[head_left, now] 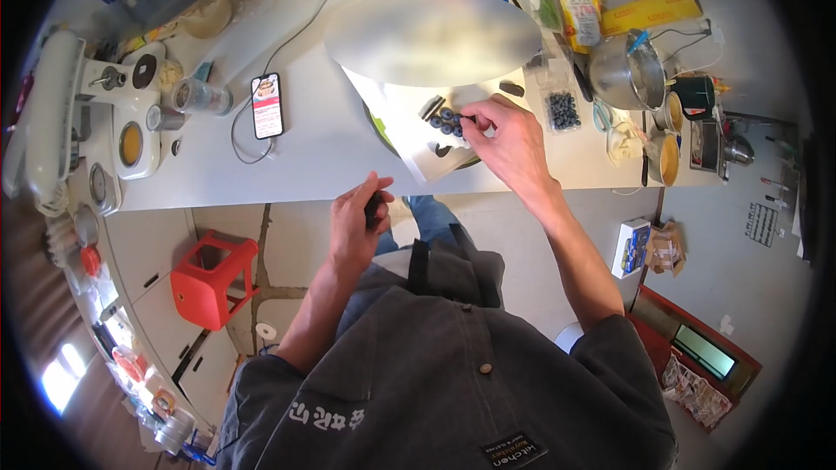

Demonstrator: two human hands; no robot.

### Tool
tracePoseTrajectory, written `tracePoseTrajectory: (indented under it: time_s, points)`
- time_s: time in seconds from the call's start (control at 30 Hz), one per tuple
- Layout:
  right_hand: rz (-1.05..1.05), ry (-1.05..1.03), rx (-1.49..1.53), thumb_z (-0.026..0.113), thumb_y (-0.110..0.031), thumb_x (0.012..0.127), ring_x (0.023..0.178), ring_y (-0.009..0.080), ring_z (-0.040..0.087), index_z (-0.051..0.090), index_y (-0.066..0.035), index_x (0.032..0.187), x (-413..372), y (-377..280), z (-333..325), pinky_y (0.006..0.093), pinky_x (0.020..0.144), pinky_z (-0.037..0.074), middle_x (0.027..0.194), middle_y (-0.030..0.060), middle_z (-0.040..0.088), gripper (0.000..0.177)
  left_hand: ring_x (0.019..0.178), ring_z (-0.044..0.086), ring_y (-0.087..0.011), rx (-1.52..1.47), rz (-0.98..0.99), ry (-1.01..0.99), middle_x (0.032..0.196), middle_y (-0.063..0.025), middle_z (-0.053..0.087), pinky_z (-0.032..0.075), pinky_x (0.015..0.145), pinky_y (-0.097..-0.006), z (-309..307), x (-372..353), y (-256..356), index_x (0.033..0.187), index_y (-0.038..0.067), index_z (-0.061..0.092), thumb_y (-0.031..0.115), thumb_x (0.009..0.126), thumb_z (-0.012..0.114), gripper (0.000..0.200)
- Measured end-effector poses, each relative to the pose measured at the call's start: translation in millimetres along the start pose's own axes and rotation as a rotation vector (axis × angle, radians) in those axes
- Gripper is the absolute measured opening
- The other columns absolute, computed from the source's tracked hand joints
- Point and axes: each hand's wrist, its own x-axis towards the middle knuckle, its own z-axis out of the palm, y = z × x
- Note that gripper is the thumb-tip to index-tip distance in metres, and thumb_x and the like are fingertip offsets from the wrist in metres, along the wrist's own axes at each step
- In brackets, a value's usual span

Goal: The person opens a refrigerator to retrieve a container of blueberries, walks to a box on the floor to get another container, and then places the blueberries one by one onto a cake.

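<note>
My right hand (507, 141) reaches over the white table, its fingertips pinched at the edge of a small group of blueberries (446, 121). The berries sit on a white surface, with small dark pieces (512, 88) near them. A blurred pale oval hides whatever is just behind. Below the table's front edge, my left hand (360, 218) is curled around a small dark object that I cannot make out. To the right of my right hand, a clear plastic box (562, 110) holds more blueberries.
A phone (267, 106) with a cable lies at the left, near glass jars (200, 97) and a white mixer (131, 78). A metal bowl (625, 74), yellow packages (582, 10) and small pans (669, 159) stand at the right. A red stool (212, 283) is on the floor.
</note>
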Motion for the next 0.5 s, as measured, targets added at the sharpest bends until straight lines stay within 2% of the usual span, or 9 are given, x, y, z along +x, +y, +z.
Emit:
tracePoseTrajectory:
  time_s: [0.27, 0.37, 0.47, 0.5]
  points:
    - [-0.025, 0.021, -0.017, 0.073, -0.011, 0.083, 0.067, 0.024, 0.068, 0.075, -0.009, 0.09, 5.6, 3.0, 10.0, 0.0369, 0.062, 0.053, 0.078, 0.0048, 0.067, 0.007, 0.064, 0.051, -0.0097, -0.03, 0.003, 0.005, 0.086, -0.0097, 0.062, 0.04, 0.05, -0.0255, -7.3, -1.2, 1.7, 0.112, -0.009, 0.068, 0.024, 0.103, 0.064, 0.034]
    - [-0.028, 0.066, 0.015, 0.074, -0.01, 0.085, 0.066, 0.0233, 0.067, 0.075, -0.008, 0.091, 2.7, -0.8, 4.9, 0.0359, 0.061, 0.052, 0.077, 0.0056, 0.067, 0.006, 0.072, 0.061, -0.0145, -0.002, -0.02, -0.036, 0.093, -0.0136, 0.067, 0.05, 0.058, -0.0284, -9.5, -5.7, 4.6, 0.114, -0.009, 0.067, 0.027, 0.105, 0.062, 0.037]
    - [-0.04, 0.183, 0.108, 0.074, -0.008, 0.087, 0.064, 0.0218, 0.065, 0.075, -0.008, 0.094, -3.1, -4.0, -2.0, 0.0342, 0.059, 0.051, 0.077, 0.0073, 0.066, 0.008, 0.096, 0.069, -0.0251, -0.196, -0.079, -0.145, 0.11, -0.0203, 0.068, 0.059, 0.081, -0.0338, -3.9, -14.1, 11.3, 0.12, -0.01, 0.063, 0.028, 0.107, 0.056, 0.041]
    - [-0.041, 0.226, 0.15, 0.074, -0.007, 0.087, 0.063, 0.0213, 0.064, 0.076, -0.008, 0.096, -7.4, -6.0, -3.2, 0.0336, 0.059, 0.05, 0.077, 0.008, 0.066, 0.008, 0.105, 0.067, -0.0282, -0.241, -0.086, -0.172, 0.116, -0.0223, 0.066, 0.056, 0.09, -0.037, 0.2, -18.1, 14.2, 0.124, -0.011, 0.06, 0.029, 0.107, 0.054, 0.043]
